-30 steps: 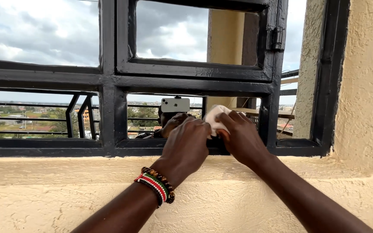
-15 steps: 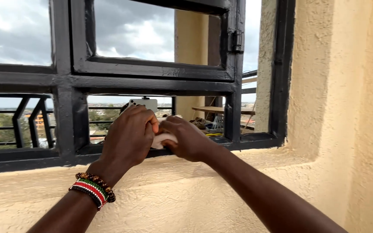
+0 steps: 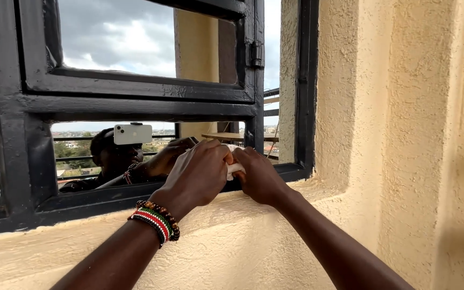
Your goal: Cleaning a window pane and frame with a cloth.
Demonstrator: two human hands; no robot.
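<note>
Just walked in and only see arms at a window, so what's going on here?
A person stands at a black metal window frame set in a yellow plastered wall. Both hands meet at the lower pane: the left hand, with beaded bracelets on its wrist, and the right hand grip a small white cloth between them, close to the glass just above the sill.

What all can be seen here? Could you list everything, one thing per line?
window frame: one, black metal, left and centre
glass panes: several, reflecting cloudy sky
wall: one, cream, rough plaster, right and below
sill: one, cream, under the frame
reflection of a person wearing a phone: one, in the lower pane
white cloth: one, bunched between both hands at the frame's lower bar
beaded bracelets: two, brown and striped, left wrist
left hand: grip on the cloth
right hand: grip on the cloth
</note>
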